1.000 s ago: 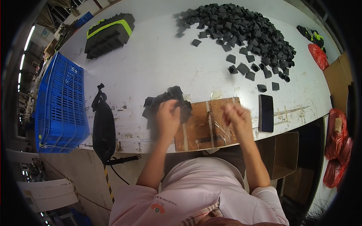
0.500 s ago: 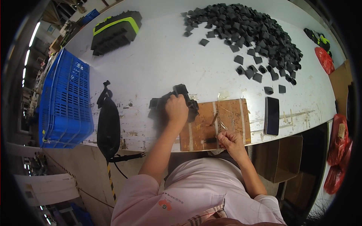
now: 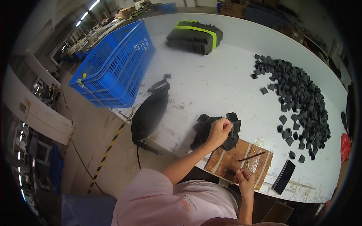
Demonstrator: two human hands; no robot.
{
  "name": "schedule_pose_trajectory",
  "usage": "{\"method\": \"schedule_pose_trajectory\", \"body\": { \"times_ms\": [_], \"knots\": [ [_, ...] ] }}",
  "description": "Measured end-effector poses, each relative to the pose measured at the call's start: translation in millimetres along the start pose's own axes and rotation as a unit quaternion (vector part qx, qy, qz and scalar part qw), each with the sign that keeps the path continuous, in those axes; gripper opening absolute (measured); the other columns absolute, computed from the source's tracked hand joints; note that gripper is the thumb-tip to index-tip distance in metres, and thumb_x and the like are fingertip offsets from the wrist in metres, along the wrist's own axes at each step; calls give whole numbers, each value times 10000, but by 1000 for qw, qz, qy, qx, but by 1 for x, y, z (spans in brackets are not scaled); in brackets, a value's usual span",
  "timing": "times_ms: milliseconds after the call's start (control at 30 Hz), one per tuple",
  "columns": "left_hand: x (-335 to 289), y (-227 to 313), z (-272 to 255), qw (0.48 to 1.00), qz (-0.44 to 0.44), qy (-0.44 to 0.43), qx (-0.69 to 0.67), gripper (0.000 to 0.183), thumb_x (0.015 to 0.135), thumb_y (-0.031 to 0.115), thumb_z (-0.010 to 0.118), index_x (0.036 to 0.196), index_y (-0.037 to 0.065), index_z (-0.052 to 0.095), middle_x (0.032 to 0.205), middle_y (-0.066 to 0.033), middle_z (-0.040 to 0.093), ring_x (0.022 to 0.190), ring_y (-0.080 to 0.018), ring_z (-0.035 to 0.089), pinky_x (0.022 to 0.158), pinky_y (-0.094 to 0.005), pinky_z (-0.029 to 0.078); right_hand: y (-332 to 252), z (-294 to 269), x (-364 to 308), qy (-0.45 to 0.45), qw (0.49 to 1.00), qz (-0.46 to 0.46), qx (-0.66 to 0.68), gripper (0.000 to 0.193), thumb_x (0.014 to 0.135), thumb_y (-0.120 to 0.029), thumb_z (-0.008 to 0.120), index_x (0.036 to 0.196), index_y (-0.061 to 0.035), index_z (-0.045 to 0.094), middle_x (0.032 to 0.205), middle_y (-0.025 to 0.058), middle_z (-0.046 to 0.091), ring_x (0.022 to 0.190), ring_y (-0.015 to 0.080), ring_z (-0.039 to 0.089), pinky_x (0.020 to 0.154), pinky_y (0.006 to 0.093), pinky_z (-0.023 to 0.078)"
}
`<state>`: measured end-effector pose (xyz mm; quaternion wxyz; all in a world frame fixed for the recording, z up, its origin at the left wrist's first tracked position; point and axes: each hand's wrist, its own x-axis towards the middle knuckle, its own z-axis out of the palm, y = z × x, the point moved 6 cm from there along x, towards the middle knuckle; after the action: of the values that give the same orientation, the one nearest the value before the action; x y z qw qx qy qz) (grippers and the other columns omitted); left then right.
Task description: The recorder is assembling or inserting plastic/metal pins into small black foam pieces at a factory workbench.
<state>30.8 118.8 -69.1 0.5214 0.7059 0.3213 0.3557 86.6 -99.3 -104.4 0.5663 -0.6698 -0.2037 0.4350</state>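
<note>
My left hand [image 3: 221, 130] is over a loose heap of black fabric pieces [image 3: 203, 130], fingers curled and pinched together; what they hold, if anything, is hidden. Lower right, my right hand [image 3: 245, 178] is closed in a pinch above the near edge of a brown wooden board [image 3: 215, 161]. Just left of its fingertips a small dark patch [image 3: 229, 174] shows blurred; I cannot tell whether the fingers hold it. A thin brown stick [image 3: 252, 156] lies across the board, near clear tape.
A large pile of small black folded pieces [image 3: 301, 101] spreads over the right of the white table. A dark phone [image 3: 284, 177] lies right of the board. A black waist bag [image 3: 151, 111], a blue crate [image 3: 113, 71] and a black stack with a yellow-green band [image 3: 194, 37] are to the left and back.
The view has swung left, so the table things appear farther right. My left hand has shifted toward the right side of the black heap, its fingers now in a pinch. My right hand stays pinched by the board.
</note>
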Motion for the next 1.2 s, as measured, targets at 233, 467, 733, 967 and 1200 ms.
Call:
{"method": "schedule_pose_trajectory", "body": {
  "times_ms": [233,467,733,967,1200],
  "knots": [
    [-27,22,-6,990,-24,2,-138,92,814,74,568,757,1,563,599,32,509,510,-21,438,446,-179,355,-23,5,-6,41,978,-136,-152,226,846,-195,564,747,8,561,563,-18,485,500,46,420,460,186,332],
    [-68,48,13,976,-12,-113,-184,104,773,86,612,769,-15,591,663,4,571,614,-46,498,530,-210,404,-76,15,-22,126,945,-281,-111,236,782,-192,633,831,17,536,701,30,464,577,94,427,505,218,345],
    [-86,60,14,975,29,-179,-131,135,796,126,568,740,3,570,567,15,495,538,-33,412,469,-214,334,-99,27,-34,187,874,-387,-225,86,804,-58,570,766,12,537,662,64,480,556,139,435,493,257,337],
    [-92,68,3,975,12,-181,-130,90,756,90,599,735,5,580,570,5,534,494,-47,447,448,-214,347,-102,38,-41,190,851,-396,-289,186,811,-85,522,663,8,457,613,43,418,534,118,366,466,252,270],
    [-104,58,9,959,16,-206,-193,121,767,85,577,702,-13,549,595,-8,514,554,-54,458,490,-214,374,-100,44,-56,195,844,-406,-290,136,783,-44,506,672,7,447,596,60,415,512,147,364,460,275,278]
  ]
}}
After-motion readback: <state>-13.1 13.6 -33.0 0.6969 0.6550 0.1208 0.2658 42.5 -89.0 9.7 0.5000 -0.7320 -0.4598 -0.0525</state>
